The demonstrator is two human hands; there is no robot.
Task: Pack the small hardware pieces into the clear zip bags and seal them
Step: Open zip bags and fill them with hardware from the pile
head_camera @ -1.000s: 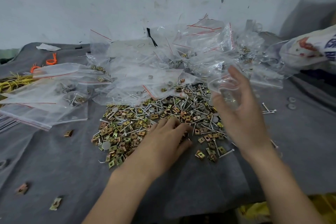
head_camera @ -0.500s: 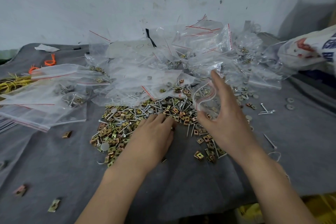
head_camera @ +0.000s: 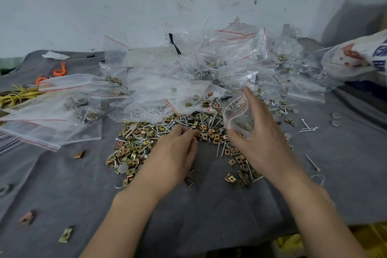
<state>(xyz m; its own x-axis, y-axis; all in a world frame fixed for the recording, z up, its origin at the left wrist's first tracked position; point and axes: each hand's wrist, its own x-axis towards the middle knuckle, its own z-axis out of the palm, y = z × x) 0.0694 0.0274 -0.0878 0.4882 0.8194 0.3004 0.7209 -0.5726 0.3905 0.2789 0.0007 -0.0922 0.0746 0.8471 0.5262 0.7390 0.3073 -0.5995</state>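
Note:
A heap of small hardware (head_camera: pixel 146 140), brass clip nuts mixed with silver screws and grey washers, lies on the grey cloth at the middle. My right hand (head_camera: pixel 259 138) holds a small clear zip bag (head_camera: pixel 236 113) with a red seal line, its mouth open toward the left, just above the heap's right part. My left hand (head_camera: pixel 178 153) rests palm down on the heap, fingertips curled into the pieces; what they pinch is hidden. Behind the heap lies a large pile of clear zip bags (head_camera: pixel 188 73), many with hardware inside.
More clear bags (head_camera: pixel 52 115) lie at the left. Yellow wire ties (head_camera: pixel 18 95) and orange ties (head_camera: pixel 59 71) sit at the far left. Loose screws and washers (head_camera: pixel 307 128) are scattered at the right. A printed white sack (head_camera: pixel 356 56) lies at the far right. A wall stands behind.
My right hand has brought the small bag down and left, from over the bag pile to just above the heap. My left hand has drawn back a little over the pieces.

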